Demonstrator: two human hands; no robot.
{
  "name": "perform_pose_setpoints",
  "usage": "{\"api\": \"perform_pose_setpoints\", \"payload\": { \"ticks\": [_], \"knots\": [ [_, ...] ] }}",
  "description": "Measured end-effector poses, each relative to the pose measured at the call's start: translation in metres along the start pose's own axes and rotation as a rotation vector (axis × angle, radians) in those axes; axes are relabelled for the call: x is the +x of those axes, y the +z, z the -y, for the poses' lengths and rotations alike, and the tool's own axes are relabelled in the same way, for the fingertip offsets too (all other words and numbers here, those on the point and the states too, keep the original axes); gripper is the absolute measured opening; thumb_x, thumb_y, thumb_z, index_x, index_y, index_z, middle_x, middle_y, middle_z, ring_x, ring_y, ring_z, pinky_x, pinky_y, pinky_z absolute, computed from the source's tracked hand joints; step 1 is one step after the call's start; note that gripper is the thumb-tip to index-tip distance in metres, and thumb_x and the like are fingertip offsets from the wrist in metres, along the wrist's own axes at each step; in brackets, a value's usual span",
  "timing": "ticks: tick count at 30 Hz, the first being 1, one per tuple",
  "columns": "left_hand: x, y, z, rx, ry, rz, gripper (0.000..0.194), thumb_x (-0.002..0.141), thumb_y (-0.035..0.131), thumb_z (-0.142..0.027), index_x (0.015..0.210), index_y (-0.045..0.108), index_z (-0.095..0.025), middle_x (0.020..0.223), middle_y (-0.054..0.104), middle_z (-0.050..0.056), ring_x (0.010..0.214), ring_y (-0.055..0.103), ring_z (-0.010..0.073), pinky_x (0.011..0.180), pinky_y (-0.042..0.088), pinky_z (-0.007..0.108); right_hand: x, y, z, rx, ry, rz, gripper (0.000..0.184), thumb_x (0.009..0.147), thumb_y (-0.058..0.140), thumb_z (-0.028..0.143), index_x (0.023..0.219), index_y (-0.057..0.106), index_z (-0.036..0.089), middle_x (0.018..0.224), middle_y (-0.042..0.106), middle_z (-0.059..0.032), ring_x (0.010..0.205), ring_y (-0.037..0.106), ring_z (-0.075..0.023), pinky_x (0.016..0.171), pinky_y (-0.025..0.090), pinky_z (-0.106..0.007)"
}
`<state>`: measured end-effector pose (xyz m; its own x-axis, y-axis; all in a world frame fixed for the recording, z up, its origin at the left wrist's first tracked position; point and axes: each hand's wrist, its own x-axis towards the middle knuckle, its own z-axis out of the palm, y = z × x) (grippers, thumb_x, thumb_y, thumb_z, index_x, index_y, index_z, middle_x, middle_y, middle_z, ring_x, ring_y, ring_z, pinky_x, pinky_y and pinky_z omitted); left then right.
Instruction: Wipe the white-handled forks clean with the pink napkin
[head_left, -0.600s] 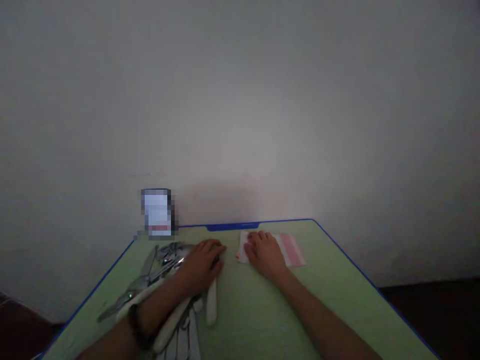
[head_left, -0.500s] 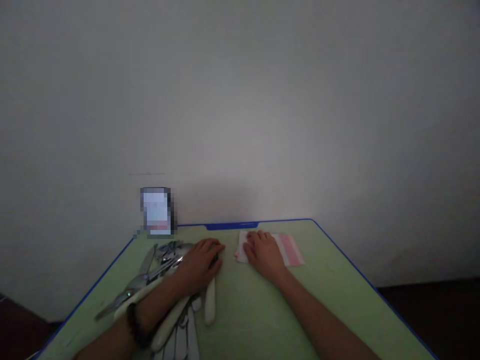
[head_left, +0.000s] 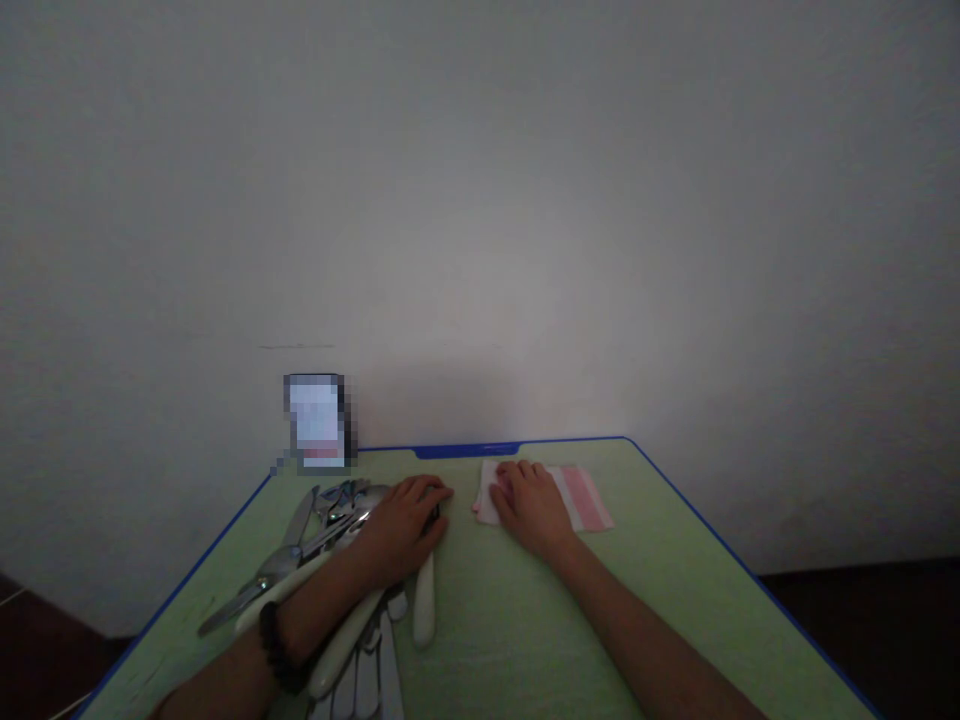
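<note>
My left hand rests palm down over a heap of metal cutlery, fingers stretched out and not gripped round anything I can see. From under it show a spoon, a white handle and several flat metal handles. What lies right beneath the palm is hidden. Flat on a folded pink-and-white cloth lies my right hand, its fingers loosely bent and spread. The cloth sits to the right of the cutlery, near the far side of the table.
The pale green table has a blue rim and stands close to a plain grey wall. A blurred-out upright device with a lit screen stands at the far left corner. Dark floor shows beyond the right edge.
Both hands stay in place on the cutlery and the cloth. Only the view has shifted slightly, so everything sits a little further right.
</note>
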<state>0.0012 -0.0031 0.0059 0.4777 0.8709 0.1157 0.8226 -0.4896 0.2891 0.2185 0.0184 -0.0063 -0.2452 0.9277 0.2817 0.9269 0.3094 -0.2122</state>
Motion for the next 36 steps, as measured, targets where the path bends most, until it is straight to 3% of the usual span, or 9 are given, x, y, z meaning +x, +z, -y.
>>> {"api": "perform_pose_setpoints", "payload": {
  "ticks": [20,24,28,30,33,36],
  "knots": [
    [-0.001,0.002,-0.001,0.003,0.0,-0.015,0.038,0.088,0.042,-0.029,0.123,0.055,-0.019,0.125,0.054,0.01,0.119,0.046,0.0236,0.104,0.036,0.041,-0.001,0.001,0.001,0.005,0.003,0.0,0.029,0.09,0.04,0.034,0.105,0.057,0.017,0.102,0.061,-0.0109,0.095,0.051,-0.0237,0.085,0.035,-0.034],
    [-0.001,-0.002,0.001,0.022,0.002,0.033,0.039,0.089,0.04,-0.029,0.124,0.053,-0.017,0.129,0.052,0.011,0.122,0.045,0.0238,0.106,0.034,0.042,-0.001,0.0,0.002,0.001,0.009,0.011,0.028,0.09,0.04,0.035,0.103,0.058,0.017,0.101,0.061,-0.011,0.094,0.051,-0.0237,0.084,0.035,-0.033],
    [-0.003,-0.026,0.013,-0.033,0.061,0.208,0.053,0.088,0.043,-0.036,0.136,0.038,-0.015,0.139,0.045,0.012,0.127,0.042,0.0226,0.108,0.032,0.038,0.0,-0.002,0.004,0.011,0.008,0.022,0.029,0.09,0.04,0.035,0.105,0.057,0.016,0.101,0.061,-0.0114,0.095,0.051,-0.0235,0.084,0.035,-0.033],
    [-0.006,-0.045,0.018,-0.057,-0.006,0.173,0.057,0.089,0.043,-0.039,0.139,0.033,-0.016,0.143,0.04,0.012,0.131,0.037,0.0216,0.109,0.03,0.037,0.001,-0.002,0.005,0.011,0.005,0.025,0.03,0.091,0.039,0.035,0.105,0.057,0.016,0.1,0.061,-0.0114,0.094,0.051,-0.0238,0.083,0.036,-0.033],
    [-0.013,-0.072,0.018,-0.008,-0.032,0.146,0.055,0.087,0.046,-0.038,0.137,0.037,-0.016,0.141,0.043,0.011,0.13,0.039,0.0223,0.108,0.03,0.036,0.001,-0.003,0.007,0.009,0.005,0.031,0.03,0.091,0.038,0.034,0.104,0.058,0.016,0.101,0.061,-0.0117,0.093,0.051,-0.0239,0.082,0.036,-0.034],
    [-0.021,-0.089,0.012,-0.01,-0.064,0.282,0.049,0.084,0.05,-0.038,0.13,0.047,-0.02,0.134,0.05,0.009,0.119,0.05,0.0225,0.101,0.038,0.034,0.002,-0.003,0.009,0.011,0.001,0.04,0.029,0.091,0.038,0.033,0.104,0.058,0.016,0.102,0.062,-0.0116,0.093,0.052,-0.0233,0.083,0.035,-0.034]
  ]
}}
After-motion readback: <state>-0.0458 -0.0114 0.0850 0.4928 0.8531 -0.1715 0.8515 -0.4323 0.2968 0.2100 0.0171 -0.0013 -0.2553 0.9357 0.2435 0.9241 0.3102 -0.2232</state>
